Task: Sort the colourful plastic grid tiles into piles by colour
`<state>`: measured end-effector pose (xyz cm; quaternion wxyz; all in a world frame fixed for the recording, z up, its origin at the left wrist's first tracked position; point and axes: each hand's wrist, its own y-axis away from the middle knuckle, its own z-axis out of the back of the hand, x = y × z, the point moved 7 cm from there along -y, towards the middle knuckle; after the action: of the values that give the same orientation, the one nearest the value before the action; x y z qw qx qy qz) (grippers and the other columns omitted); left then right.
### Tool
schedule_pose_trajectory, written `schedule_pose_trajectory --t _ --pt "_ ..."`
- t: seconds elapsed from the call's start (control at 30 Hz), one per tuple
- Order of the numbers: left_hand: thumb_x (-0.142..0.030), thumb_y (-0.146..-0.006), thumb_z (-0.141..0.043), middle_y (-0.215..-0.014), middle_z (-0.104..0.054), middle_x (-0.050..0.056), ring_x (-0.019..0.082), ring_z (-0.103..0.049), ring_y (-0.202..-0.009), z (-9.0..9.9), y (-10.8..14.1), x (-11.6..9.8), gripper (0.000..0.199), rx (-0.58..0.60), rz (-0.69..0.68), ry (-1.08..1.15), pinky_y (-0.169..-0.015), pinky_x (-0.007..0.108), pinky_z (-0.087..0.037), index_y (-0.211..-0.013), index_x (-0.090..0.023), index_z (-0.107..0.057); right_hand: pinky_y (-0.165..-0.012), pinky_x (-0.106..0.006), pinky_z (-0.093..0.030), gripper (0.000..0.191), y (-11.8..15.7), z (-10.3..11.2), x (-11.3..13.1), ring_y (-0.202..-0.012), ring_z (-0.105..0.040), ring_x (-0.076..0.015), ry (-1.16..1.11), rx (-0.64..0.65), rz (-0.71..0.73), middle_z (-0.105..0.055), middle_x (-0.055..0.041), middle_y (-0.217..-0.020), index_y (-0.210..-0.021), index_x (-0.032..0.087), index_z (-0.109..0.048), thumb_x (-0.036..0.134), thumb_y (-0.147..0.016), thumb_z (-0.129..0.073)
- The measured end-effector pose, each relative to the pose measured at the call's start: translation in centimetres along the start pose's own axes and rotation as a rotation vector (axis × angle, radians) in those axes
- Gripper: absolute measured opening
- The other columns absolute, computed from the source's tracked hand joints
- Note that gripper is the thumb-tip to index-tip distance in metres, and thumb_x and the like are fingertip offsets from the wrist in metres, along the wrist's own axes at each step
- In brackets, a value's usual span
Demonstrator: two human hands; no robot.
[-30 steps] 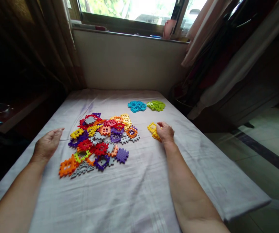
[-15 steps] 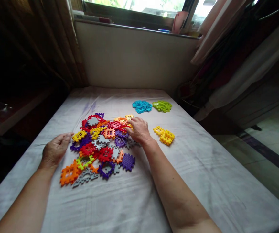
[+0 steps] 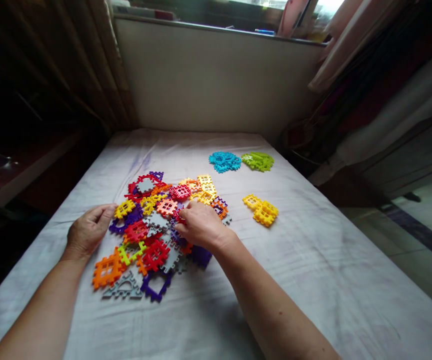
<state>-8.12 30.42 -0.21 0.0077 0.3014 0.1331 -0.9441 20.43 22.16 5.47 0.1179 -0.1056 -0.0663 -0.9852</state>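
A heap of plastic interlocking tiles point(image 3: 154, 255) in red, purple, grey, orange and yellow lies on the white sheet point(image 3: 313, 280). At the heap's left edge, my left hand point(image 3: 88, 231) is closed, with thumb and forefinger pinched at the rim of a yellow window tile point(image 3: 124, 209). My right hand point(image 3: 204, 224) reaches into the right middle of the heap, its fingers curled down among red, purple and grey tiles. Whatever those fingers grip is hidden. A purple frame tile point(image 3: 156, 286) and a grey triangular tile point(image 3: 123, 288) lie at the near edge.
Beyond the heap on the right are a blue pile point(image 3: 225, 162) and a lime green pile point(image 3: 258, 161) of tiles. Several yellow tiles point(image 3: 265, 213) form a small group to the right of my right hand. A wall point(image 3: 216, 75) stands behind the far edge.
My right hand has moved left and nearer, from the heap's far right side to its middle. Yellow tiles at the back right are uncovered, and the near purple, red and grey tiles have shifted.
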Motion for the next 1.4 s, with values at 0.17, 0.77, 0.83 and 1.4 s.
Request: schedule_pose_trajectory --t 0.17,0.77,0.83,1.4 --pt "-0.055 -0.082 -0.050 -0.110 -0.077 0.001 0.022 -0.069 -0.104 -0.1 0.1 -0.2 0.043 0.009 0.015 -0.024 -0.089 0.029 -0.052 -0.099 -0.024 -0.073 -0.080 -0.026 -0.047 0.027 -0.6 0.8 -3.6 -0.098 -0.068 -0.0171 -0.183 -0.067 -0.049 -0.076 -0.0016 -0.109 -0.108 0.029 -0.075 0.035 -0.099 -0.050" --pt "-0.058 -0.081 -0.044 -0.115 -0.076 0.004 0.023 -0.069 -0.108 -0.1 0.0 -0.7 0.050 0.037 0.032 -0.089 -0.093 0.031 -0.052 -0.101 -0.023 -0.074 -0.099 -0.038 -0.045 0.036 -0.5 0.6 -11.6 -0.119 -0.061 -0.0252 -0.054 -0.214 -0.396 -0.071 -0.0070 -0.127 -0.123 0.027 -0.069 0.039 -0.092 -0.055" --pt "-0.059 -0.080 -0.044 -0.114 -0.076 0.004 0.024 -0.069 -0.108 -0.1 0.1 -0.9 0.051 0.035 0.023 -0.081 -0.094 0.032 -0.052 -0.101 -0.023 -0.074 -0.100 -0.037 -0.045 0.039 0.8 1.7 -13.9 -0.120 -0.062 -0.0250 -0.080 -0.233 -0.493 -0.071 -0.0062 -0.128 -0.128 0.028 -0.067 0.041 -0.092 -0.056" --pt "-0.056 -0.083 -0.043 -0.110 -0.077 0.005 0.024 -0.069 -0.106 -0.3 0.2 -1.2 0.047 0.023 -0.068 -0.096 -0.096 0.034 -0.053 -0.097 -0.023 -0.074 -0.101 -0.048 -0.048 0.039 4.4 2.4 -19.7 -0.126 -0.059 -0.0328 -0.080 -0.197 -0.788 -0.068 -0.0097 -0.132 -0.126 0.029 -0.071 0.032 -0.088 -0.059"
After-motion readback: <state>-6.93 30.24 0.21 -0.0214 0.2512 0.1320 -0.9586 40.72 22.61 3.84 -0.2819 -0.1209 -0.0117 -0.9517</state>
